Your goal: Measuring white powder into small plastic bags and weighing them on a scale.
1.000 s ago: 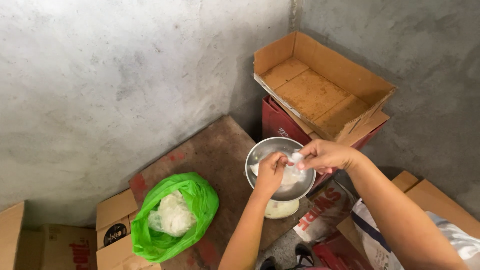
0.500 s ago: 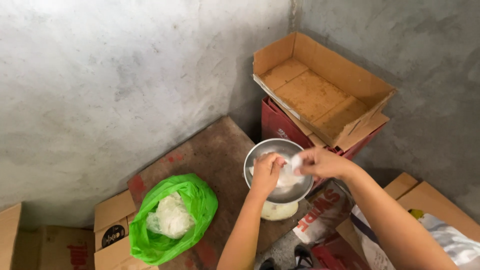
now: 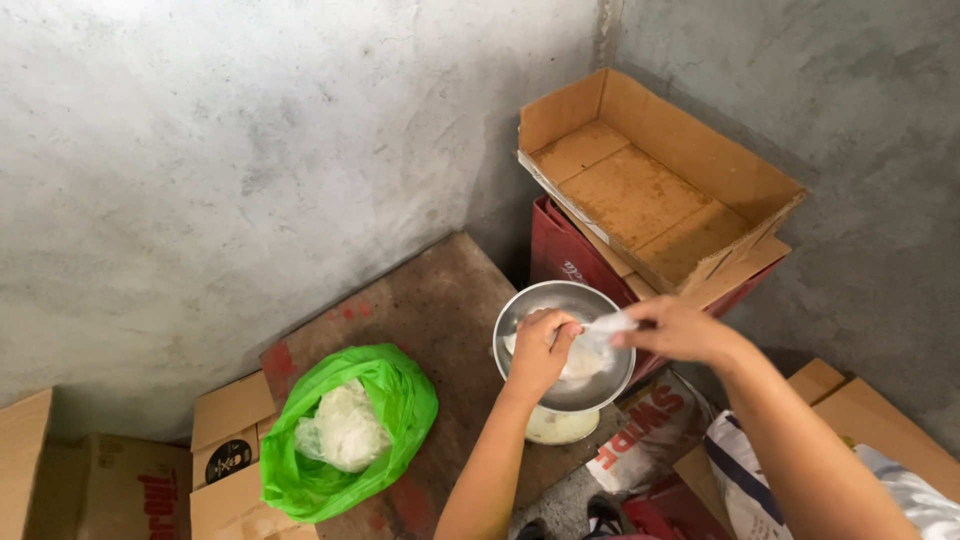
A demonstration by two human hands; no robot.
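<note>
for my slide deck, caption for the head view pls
Both hands, left hand and right hand, hold a small clear bag over a metal bowl.

right hand shifted right, white bag stretched wider

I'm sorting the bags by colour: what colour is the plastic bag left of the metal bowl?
Bright green, holding something white; the head view shows it clearly.
</note>
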